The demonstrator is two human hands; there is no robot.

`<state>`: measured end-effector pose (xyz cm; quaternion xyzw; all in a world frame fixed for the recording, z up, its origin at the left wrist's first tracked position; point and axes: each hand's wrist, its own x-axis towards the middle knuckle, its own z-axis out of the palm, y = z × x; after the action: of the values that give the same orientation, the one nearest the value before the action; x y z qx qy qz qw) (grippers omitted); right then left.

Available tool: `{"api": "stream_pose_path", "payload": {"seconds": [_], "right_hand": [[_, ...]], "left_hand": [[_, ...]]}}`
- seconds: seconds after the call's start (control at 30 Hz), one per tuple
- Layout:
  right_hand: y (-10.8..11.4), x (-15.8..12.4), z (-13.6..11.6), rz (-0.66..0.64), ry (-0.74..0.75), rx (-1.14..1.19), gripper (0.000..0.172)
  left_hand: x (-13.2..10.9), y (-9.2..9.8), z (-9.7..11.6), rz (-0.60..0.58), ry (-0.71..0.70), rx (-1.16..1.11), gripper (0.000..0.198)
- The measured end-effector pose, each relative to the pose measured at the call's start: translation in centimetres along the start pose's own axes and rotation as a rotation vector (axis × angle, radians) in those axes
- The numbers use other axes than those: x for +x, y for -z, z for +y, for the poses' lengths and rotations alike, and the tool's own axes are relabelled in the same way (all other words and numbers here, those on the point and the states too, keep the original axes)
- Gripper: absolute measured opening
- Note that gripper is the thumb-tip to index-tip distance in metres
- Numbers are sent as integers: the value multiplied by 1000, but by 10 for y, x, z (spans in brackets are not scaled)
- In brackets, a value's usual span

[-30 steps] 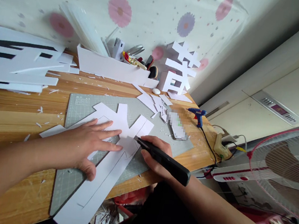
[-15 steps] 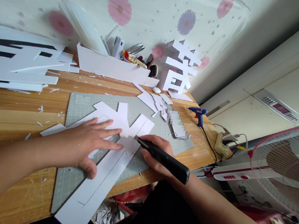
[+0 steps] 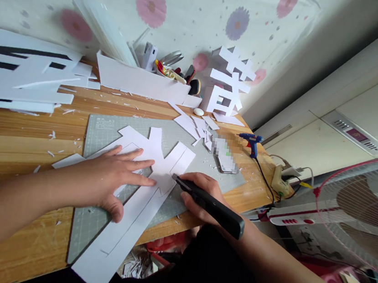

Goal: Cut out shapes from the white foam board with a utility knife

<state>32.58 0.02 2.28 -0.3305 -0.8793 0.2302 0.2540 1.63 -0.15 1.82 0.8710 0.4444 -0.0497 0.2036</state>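
My left hand lies flat with fingers spread on a large white foam-board cut-out, pressing it onto a grey cutting mat. My right hand grips a black utility knife, whose tip touches the right edge of the cut-out near its middle. Pencil outlines run along the board's long strip, which overhangs the table's front edge.
White scraps and a phone lie on the mat's far right. A blue glue gun, power strip, white tool tray, standing cut-out character and stacked boards surround it. A fan stands right.
The view has shifted slightly. Both hands stay in nearly the same place on the board, with the knife tip at the same spot.
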Motion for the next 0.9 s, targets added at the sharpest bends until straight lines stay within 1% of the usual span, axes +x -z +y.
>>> {"api": "stream_pose_path", "payload": {"seconds": [0.13, 0.37, 0.57, 0.73, 0.8, 0.9], "right_hand": [[-1, -7, 4, 24, 53, -13, 32], [-1, -17, 6, 38, 101, -13, 32], [-2, -19, 6, 36, 115, -25, 32], [-3, -23, 5, 41, 97, -23, 30], [-2, -25, 3, 31, 64, 3, 30], [0, -26, 2, 70, -7, 49, 28]], "left_hand": [[1, 4, 4, -43, 24, 15, 98], [0, -3, -4, -19, 0, 1, 100], [0, -1, -1, 2, 9, -11, 97], [-1, -3, -2, 14, -4, -10, 98], [-2, -6, -6, 32, -19, -6, 97], [-4, -11, -15, 67, -58, 5, 94]]}}
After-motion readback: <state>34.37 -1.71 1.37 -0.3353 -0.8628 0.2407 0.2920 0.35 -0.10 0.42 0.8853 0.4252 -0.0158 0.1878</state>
